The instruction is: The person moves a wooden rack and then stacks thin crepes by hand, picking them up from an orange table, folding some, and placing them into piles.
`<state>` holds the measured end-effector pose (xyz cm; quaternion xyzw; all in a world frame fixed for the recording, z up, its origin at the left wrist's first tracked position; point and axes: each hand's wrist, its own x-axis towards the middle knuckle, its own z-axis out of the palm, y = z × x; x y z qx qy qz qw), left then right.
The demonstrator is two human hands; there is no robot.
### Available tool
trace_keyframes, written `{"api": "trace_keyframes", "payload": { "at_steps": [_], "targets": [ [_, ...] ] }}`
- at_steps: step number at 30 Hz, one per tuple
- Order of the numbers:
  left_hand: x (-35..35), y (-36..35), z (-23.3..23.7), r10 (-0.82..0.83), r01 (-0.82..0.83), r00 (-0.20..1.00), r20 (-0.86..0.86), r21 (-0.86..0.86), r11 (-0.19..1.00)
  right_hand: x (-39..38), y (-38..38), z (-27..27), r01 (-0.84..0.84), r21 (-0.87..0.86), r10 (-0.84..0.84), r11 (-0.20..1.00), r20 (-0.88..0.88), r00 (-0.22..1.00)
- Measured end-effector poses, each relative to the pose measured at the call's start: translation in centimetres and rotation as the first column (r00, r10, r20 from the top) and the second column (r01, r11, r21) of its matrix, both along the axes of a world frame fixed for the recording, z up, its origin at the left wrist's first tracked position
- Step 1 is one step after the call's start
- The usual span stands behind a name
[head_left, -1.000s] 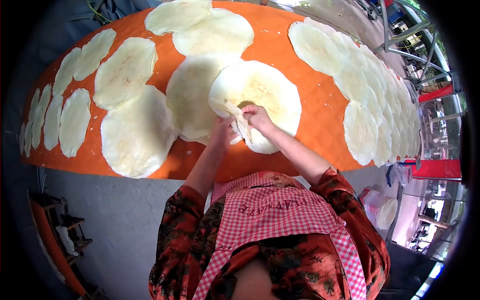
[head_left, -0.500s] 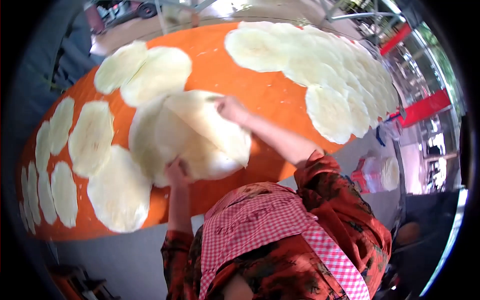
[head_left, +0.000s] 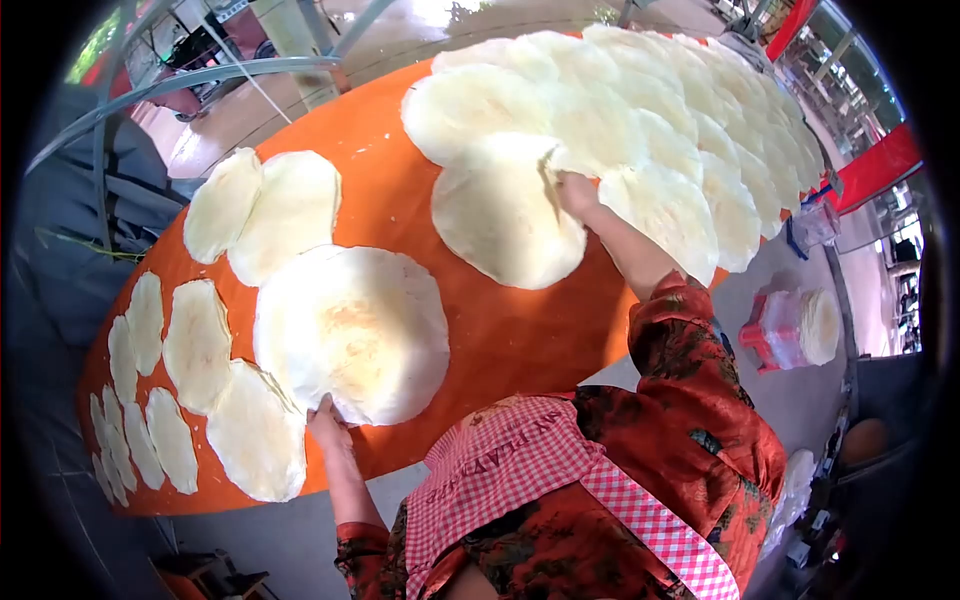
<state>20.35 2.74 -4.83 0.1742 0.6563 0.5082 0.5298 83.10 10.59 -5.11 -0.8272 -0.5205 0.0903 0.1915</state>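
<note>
A large thin round flatbread (head_left: 350,330) lies on the orange table. At its near edge, my left hand (head_left: 328,425) is closed, its fingertips pinching the rim. Farther right, my right hand (head_left: 576,196) grips the right edge of another flatbread (head_left: 500,210). That second sheet lies on the orange surface, its far edge meeting the overlapping flatbreads (head_left: 610,110) spread over the right side. Close to my left hand is one more flatbread (head_left: 258,435), partly tucked beside the large one.
Several smaller-looking flatbreads (head_left: 195,340) are laid out on the left of the orange table (head_left: 520,350). Two overlapping ones (head_left: 290,215) sit at the far left. On the floor at right stands a red container (head_left: 768,332) beside a pale round stack (head_left: 820,328).
My right hand has moved right, carrying one flatbread away from the pile over to the overlapping rows. My left hand stays near the pile's near edge. The view has shifted slightly.
</note>
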Motion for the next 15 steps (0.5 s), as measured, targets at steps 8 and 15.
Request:
{"api": "trace_keyframes", "payload": {
  "at_steps": [8,15],
  "targets": [
    [0.7,-1.1,1.3,-0.044,0.040,0.998,0.043,0.079,0.996,6.7,0.9,6.8,0.039,0.317,-0.044,0.948,0.008,0.999],
    [2.7,-1.4,3.6,-0.011,0.006,0.998,0.061,0.082,0.997,9.3,-1.8,2.4,0.019,0.129,-0.011,0.991,-0.062,0.998]
  ]
}}
